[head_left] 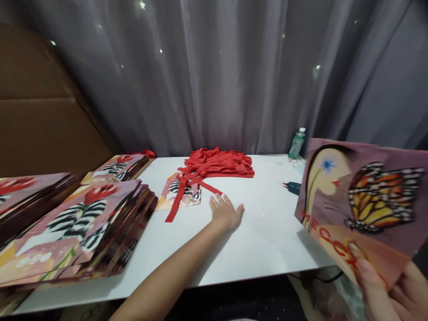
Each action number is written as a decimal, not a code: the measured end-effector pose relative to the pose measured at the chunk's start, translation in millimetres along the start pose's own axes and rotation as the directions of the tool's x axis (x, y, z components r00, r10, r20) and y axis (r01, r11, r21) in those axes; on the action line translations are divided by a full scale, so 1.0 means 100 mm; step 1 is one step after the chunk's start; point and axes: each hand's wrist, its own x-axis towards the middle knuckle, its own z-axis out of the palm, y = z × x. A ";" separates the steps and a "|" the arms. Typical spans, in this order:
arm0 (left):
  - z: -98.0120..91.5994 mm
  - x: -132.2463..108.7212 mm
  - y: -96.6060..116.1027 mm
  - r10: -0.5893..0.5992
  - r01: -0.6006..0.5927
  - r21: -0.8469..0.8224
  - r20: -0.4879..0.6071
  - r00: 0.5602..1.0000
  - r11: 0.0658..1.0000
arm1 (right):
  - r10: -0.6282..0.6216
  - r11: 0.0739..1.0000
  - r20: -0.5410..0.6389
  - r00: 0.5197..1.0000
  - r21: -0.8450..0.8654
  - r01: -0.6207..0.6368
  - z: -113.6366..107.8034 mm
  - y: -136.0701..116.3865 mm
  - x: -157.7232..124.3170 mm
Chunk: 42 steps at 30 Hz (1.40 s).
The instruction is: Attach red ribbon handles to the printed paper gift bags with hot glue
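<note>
Printed stacks [83,223] left of red ribbon pile [219,162]; finished share unclear, plenty seemingly left. Butterfly-printed piece [381,196] right of pile, right hand's [391,290] fingers pinching it. Left hand [224,215] before pile, fingers spread, grasping nothing.

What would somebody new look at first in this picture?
Probably the big butterfly picture, held up by the right hand on the right. Next, perhaps, the bright red ribbons heaped at the middle back of the white table, then the stacks of striped pictures on the left.
</note>
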 end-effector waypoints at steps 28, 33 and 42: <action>-0.23 -1.07 -0.17 0.189 -0.450 -0.580 -0.454 0.871 0.679 | -0.410 0.827 0.603 0.684 0.563 0.000 1.99 -0.63 -0.21; -0.22 -0.87 -0.30 0.319 -0.401 -0.768 -0.267 0.909 0.499 | -0.446 0.775 0.640 0.626 0.626 -0.089 2.02 -0.56 -0.15; -0.17 -0.75 -0.34 0.269 -0.407 -0.347 -0.384 0.884 0.845 | -0.361 0.932 0.346 0.866 0.092 0.352 2.04 -0.32 -0.03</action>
